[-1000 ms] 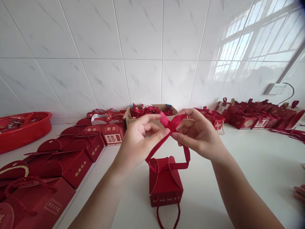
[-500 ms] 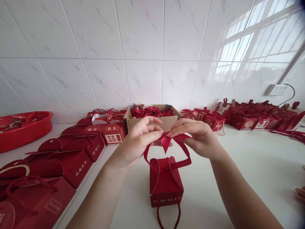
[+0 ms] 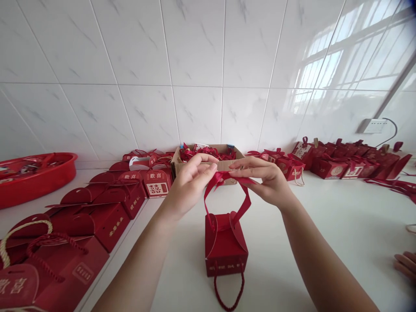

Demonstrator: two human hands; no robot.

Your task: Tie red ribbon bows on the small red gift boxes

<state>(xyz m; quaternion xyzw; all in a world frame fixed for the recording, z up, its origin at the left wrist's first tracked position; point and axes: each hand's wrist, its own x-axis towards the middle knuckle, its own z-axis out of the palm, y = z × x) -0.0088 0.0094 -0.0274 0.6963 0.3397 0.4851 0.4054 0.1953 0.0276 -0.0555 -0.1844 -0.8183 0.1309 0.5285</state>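
Observation:
A small red gift box (image 3: 225, 249) with a red cord handle stands on the white counter (image 3: 341, 225) in front of me. A red ribbon (image 3: 243, 207) runs up from its top flaps in two strands. My left hand (image 3: 190, 184) and my right hand (image 3: 264, 180) meet above the box. Both pinch the ribbon where the strands cross, the fingertips close together.
Rows of flat and folded red boxes (image 3: 107, 208) lie on the left. A red basin (image 3: 35, 173) sits at the far left. A cardboard box of ribbons (image 3: 208, 157) stands by the tiled wall. Finished boxes (image 3: 341, 162) line the right. Another person's fingers (image 3: 404, 264) show at the right edge.
The ribbon ends stood up between my fingers a second ago. Both hands then drew the crossing tighter, and the loop over the box has narrowed.

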